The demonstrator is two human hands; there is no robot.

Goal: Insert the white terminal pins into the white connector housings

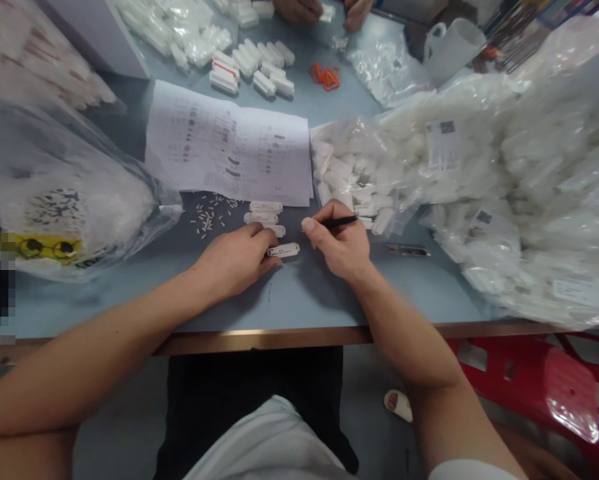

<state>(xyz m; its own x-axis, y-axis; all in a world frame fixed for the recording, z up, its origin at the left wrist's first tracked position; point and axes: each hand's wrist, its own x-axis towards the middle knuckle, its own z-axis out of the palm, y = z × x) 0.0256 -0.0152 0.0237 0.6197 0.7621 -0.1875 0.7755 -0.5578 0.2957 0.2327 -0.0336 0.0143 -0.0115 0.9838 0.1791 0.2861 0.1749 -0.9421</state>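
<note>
My left hand (242, 257) has its thumb and fingers closed on the end of a narrow white plastic piece with dark slots (285, 250), held low over the table. Beyond its fingers, similar white pieces (266, 207) lie stacked in a short column, one partly covered by the hand. My right hand (344, 247) grips a slim black tool (343, 221), like tweezers or a pen, its tip hidden by the fingers. A gap separates this hand from the held piece. Tiny white slivers (209, 217) are scattered left of the column.
Printed sheets (229, 147) lie ahead. Bags of white parts (359, 173) crowd the right; another clear bag (74, 193) stands left. Small snips (407, 250) rest right of my hand. Across the table are a co-worker's hands (302, 10), white blocks (264, 63) and orange pieces (325, 77).
</note>
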